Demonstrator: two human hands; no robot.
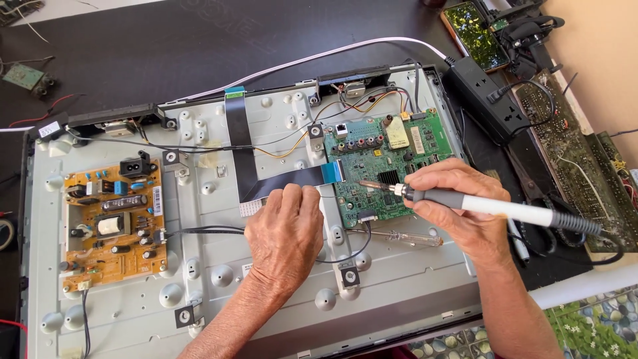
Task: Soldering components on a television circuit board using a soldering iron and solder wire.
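Observation:
My right hand (458, 206) grips a soldering iron (505, 209) with a grey and white handle. Its metal tip points left over the green main board (389, 166), near the black heatsink. My left hand (286, 233) rests palm down on the grey metal back panel (219, 266) of an opened flat-screen set. Its fingertips touch the black flat ribbon cable (266, 183) that runs to the green board's blue connector. A screwdriver with a clear handle (405, 237) lies on the panel just below the green board.
An orange power supply board (113, 223) sits at the panel's left. A black power strip (482, 100), a phone (475, 33) and another circuit board (565, 146) lie to the right on the dark tabletop. A white cable (299, 63) crosses behind the panel.

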